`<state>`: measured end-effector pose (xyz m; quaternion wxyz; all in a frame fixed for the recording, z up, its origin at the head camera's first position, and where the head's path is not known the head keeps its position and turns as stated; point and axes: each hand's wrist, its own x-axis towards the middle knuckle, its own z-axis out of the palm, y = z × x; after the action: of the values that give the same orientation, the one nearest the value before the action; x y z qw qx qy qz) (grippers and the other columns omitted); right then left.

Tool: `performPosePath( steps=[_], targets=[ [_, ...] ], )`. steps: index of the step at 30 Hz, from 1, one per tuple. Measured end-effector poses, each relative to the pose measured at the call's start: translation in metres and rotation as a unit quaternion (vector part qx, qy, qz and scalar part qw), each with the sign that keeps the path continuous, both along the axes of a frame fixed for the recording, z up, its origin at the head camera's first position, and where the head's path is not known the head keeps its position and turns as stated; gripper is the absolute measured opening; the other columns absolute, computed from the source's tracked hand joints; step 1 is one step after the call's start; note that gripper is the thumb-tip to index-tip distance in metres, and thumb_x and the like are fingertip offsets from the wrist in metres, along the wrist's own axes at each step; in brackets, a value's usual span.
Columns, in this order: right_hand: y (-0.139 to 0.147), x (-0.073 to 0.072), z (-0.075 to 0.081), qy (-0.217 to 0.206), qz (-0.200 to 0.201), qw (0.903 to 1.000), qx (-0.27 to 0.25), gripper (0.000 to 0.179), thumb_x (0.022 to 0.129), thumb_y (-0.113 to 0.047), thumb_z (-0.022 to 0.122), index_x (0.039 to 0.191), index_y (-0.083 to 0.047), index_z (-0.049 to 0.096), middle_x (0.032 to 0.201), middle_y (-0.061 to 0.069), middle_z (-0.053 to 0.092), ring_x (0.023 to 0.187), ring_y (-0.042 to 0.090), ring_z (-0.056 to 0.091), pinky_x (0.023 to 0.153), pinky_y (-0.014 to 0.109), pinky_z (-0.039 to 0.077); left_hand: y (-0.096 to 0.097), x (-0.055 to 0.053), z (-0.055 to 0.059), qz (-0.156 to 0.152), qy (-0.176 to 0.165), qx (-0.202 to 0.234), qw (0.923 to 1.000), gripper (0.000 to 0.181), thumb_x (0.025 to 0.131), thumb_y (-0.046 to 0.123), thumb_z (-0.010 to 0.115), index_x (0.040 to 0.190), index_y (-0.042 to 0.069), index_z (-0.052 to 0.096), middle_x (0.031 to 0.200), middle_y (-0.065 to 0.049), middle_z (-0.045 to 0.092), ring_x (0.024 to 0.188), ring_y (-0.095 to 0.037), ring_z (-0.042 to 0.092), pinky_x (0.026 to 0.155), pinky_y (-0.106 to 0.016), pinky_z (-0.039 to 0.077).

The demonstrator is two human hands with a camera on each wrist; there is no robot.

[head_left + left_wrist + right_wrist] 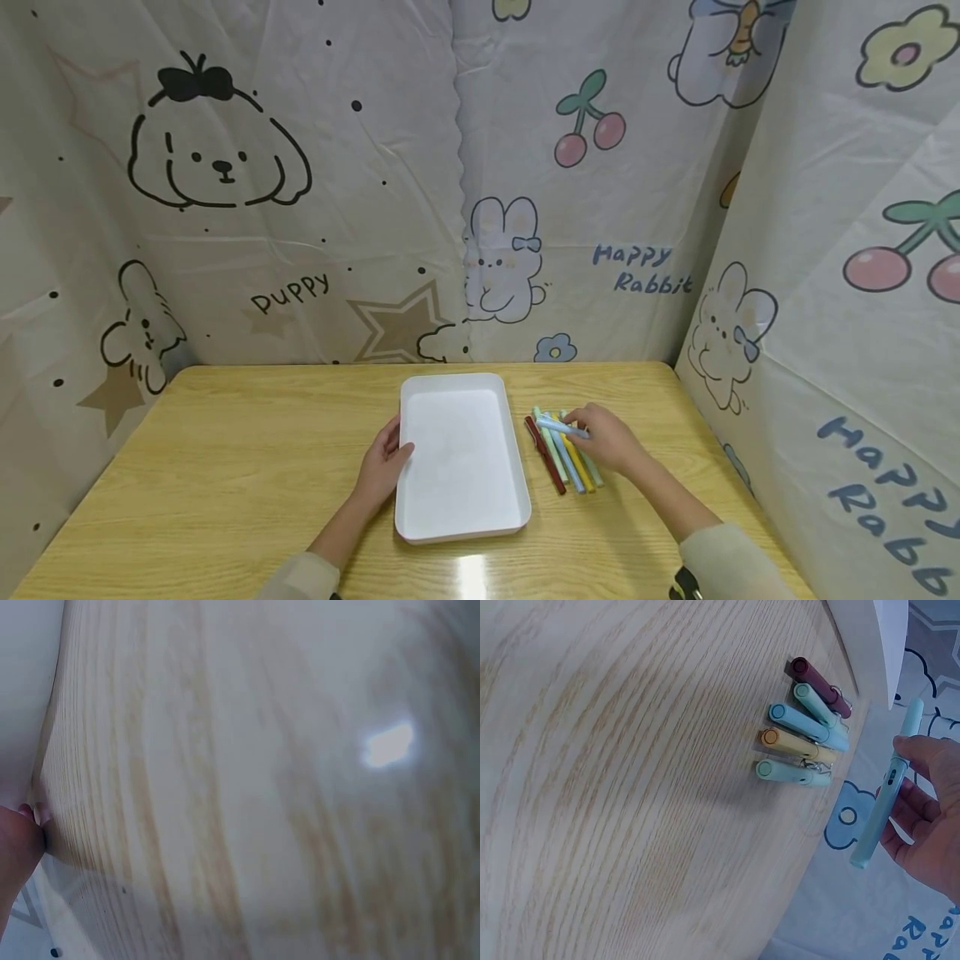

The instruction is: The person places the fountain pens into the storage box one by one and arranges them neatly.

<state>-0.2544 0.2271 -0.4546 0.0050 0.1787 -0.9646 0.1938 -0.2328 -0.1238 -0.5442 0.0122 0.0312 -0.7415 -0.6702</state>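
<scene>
A white rectangular tray (463, 454) lies on the table, its inside bare. My left hand (383, 463) grips its left wall, thumb over the rim and fingers outside; in the left wrist view only a bit of that hand (16, 844) shows. My right hand (606, 437) pinches a light blue pen (885, 799) between thumb and fingers, raised above a row of pens. In that row lie a dark red pen (821, 686), a mint pen (817, 707), a blue pen (806, 726), a yellow pen (795, 745) and a pale green pen (787, 772), side by side.
The wooden table (225, 483) spreads out on both sides of the tray. Printed cloth (390, 167) hangs along the back and both sides. Light glares off the table's near edge.
</scene>
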Motion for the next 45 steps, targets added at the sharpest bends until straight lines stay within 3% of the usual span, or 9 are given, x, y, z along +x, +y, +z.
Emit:
performPosePath(
  steps=[32, 45],
  targets=[
    [-0.037, 0.024, 0.017, 0.030, 0.074, 0.9965, 0.025, 0.016, 0.082, -0.016, 0.070, 0.098, -0.014, 0.070, 0.080, -0.005, 0.056, 0.069, 0.007, 0.047, 0.056, 0.017, 0.040, 0.001, 0.001, 0.002, 0.005, -0.005, -0.005, 1.0000, 0.058, 0.093, 0.006, 0.052, 0.146, 0.003, 0.028, 0.147, -0.024, 0.034, 0.132, -0.037, 0.040, 0.108, -0.048, 0.038],
    [-0.049, 0.029, 0.020, 0.036, 0.124, 0.9908, 0.039, 0.015, 0.082, -0.017, 0.069, 0.097, -0.013, 0.070, 0.084, -0.006, 0.059, 0.073, 0.006, 0.052, 0.066, 0.023, 0.048, -0.001, -0.001, -0.001, 0.005, -0.014, -0.017, 0.9997, 0.058, 0.094, 0.009, 0.052, 0.146, 0.006, 0.027, 0.148, -0.022, 0.034, 0.133, -0.036, 0.038, 0.109, -0.048, 0.037]
  ],
)
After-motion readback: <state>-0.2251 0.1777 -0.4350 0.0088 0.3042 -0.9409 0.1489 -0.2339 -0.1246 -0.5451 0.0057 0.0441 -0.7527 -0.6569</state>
